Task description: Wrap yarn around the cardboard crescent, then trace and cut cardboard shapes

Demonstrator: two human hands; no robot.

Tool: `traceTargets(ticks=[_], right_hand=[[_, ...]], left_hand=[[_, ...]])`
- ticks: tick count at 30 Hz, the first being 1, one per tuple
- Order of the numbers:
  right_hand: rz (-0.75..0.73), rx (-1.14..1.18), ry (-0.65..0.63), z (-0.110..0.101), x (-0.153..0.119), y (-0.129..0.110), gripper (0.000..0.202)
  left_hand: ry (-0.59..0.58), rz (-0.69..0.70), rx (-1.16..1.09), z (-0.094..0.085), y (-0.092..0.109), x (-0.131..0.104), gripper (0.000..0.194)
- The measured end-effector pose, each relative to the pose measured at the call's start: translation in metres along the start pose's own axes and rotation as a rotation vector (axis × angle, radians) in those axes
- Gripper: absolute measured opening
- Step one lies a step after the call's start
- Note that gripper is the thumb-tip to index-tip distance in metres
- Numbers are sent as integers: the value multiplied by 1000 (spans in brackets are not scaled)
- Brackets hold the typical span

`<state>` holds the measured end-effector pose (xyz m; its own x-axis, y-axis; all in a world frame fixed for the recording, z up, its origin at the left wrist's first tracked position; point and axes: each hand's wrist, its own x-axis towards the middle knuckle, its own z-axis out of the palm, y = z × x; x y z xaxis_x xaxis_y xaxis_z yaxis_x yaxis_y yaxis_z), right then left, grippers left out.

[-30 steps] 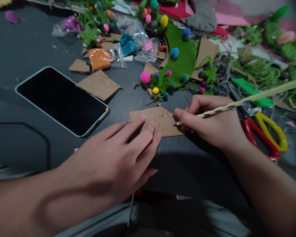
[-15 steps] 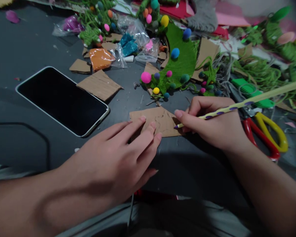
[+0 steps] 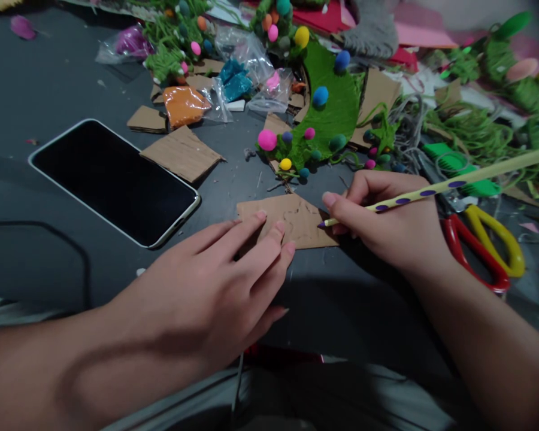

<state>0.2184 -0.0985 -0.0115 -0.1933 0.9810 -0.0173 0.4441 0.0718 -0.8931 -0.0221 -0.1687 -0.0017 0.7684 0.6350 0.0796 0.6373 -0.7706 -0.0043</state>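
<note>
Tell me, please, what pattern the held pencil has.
The pencil is pale yellow with dark purple spots, clearest in the head view.

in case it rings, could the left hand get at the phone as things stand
Probably yes: the phone lies close by the left hand, and its near edge looks unobstructed. The hand would first have to leave the piece of cardboard it is resting on.

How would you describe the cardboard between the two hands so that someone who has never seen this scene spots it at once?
On the dark table, find the large phone. Move right to the fingers of the left hand, resting on a small flat cardboard. Unlike the squarish offcut by the phone, it bears thin drawn lines near the tip of the pencil.
</note>
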Motion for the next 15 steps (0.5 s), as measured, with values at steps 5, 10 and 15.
traceTargets(ticks=[5,10,15], right_hand=[[-36,-52,-50,-1,-1,1,41],[-22,-43,-27,-2,0,1,38],[-39,-83,-74,-2,0,1,41]], left_hand=[[-2,5,-13,-1,0,0,53],[5,1,-13,-1,-1,0,52],[-2,1,-17,-1,0,1,52]])
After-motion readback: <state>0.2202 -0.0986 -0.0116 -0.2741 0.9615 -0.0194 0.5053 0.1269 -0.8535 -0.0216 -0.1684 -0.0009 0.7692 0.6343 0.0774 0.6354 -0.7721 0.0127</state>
